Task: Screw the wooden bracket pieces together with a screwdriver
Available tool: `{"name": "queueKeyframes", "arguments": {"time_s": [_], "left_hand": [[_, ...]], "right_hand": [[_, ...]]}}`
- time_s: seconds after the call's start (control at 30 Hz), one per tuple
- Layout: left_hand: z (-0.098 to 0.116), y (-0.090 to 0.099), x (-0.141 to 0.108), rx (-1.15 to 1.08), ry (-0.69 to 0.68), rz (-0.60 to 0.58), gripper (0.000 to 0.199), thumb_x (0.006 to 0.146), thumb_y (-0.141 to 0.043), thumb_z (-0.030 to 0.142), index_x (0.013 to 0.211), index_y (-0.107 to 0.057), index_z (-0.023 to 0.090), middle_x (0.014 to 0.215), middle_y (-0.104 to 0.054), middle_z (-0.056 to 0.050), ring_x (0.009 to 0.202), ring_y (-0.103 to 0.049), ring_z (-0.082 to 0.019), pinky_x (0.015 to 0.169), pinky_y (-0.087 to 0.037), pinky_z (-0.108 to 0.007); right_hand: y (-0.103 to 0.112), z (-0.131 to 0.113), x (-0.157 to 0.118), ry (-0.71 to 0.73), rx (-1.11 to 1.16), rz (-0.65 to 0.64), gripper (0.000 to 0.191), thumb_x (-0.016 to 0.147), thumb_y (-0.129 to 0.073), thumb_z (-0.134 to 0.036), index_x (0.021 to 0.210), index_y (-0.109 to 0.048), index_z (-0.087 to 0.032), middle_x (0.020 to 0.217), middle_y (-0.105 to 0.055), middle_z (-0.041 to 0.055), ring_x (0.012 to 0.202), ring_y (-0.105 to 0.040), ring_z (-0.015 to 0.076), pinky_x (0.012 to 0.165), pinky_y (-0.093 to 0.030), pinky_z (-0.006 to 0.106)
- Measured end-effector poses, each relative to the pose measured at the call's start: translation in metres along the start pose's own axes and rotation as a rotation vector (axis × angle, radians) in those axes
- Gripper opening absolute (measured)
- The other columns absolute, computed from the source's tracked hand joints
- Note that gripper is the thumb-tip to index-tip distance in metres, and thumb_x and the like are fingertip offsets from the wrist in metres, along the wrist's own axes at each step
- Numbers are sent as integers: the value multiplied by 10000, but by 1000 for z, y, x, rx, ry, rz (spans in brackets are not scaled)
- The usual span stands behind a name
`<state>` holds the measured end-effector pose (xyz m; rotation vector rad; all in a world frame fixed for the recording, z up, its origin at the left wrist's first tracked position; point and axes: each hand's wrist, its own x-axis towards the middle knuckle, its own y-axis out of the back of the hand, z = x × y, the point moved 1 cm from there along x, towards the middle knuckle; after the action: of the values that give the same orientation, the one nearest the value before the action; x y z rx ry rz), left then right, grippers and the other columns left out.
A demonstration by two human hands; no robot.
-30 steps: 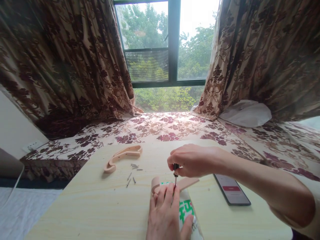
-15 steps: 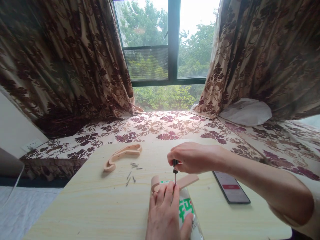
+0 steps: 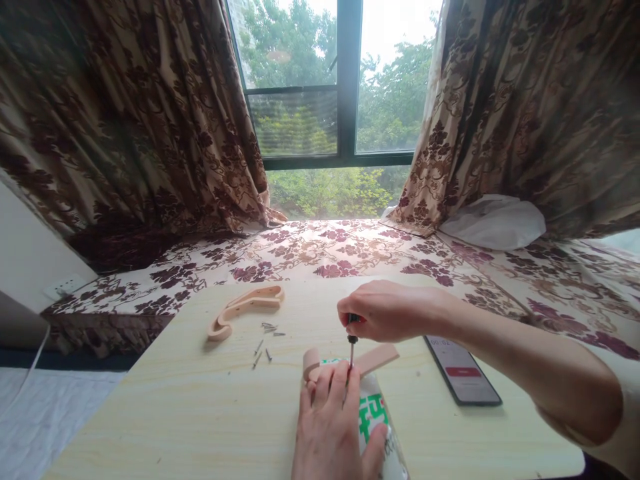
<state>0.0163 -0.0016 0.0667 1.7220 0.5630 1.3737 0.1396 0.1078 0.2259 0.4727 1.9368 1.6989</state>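
Note:
A screwdriver (image 3: 353,339) with a black and red handle stands upright in my right hand (image 3: 379,310), which is closed round the handle. Its shaft points down at a curved wooden piece (image 3: 379,359), and its tip is hidden behind my left fingers. My left hand (image 3: 330,417) presses its fingertips over the wood and holds it down, the thumb apart on a white packet (image 3: 395,460) with green print that lies underneath. To the left rests a second curved wooden piece (image 3: 250,303) with holes in it. Several loose screws (image 3: 269,355) lie between the two pieces.
On the right side of the pale wooden table (image 3: 190,413) lies a phone (image 3: 470,372) with its screen lit, below my right forearm. Behind the table is a ledge with a floral cover (image 3: 345,250), and a white bag (image 3: 495,223) sits on it. Patterned curtains (image 3: 195,120) flank the window.
My right hand has turned slightly on the screwdriver handle, and red now shows on it. The left hand and the wooden pieces stay in place.

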Motion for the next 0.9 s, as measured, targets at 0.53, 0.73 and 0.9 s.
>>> {"name": "queueKeyframes", "arguments": {"time_s": [0.53,0.73,0.9], "left_hand": [[-5,-8,-7,12,-26,-50,588,832,-433,586,1269,-496,199,1280,-576,-41,1138,-523,-249,866,-473,-399],[-6,-10,-8,30,-41,-45,601,829,-427,602,1270,-497,201,1278,-580,-45,1127,-537,-249,855,-474,-392],[-6,-11,-8,23,-37,-52,601,829,-420,608,1266,-503,203,1279,-581,-44,1127,-539,-249,848,-484,-397]], "right_hand": [[-1,-1,2,-6,22,-8,215,802,-506,-280,915,-660,-180,795,-695,67,692,-578,175,544,-313,259],[2,-4,0,34,37,-8,220,805,-520,-248,978,-651,-216,852,-701,51,744,-595,172,580,-334,252],[-1,-6,2,-30,-9,18,210,820,-482,-245,927,-653,-187,831,-704,85,740,-613,190,559,-323,260]]}}
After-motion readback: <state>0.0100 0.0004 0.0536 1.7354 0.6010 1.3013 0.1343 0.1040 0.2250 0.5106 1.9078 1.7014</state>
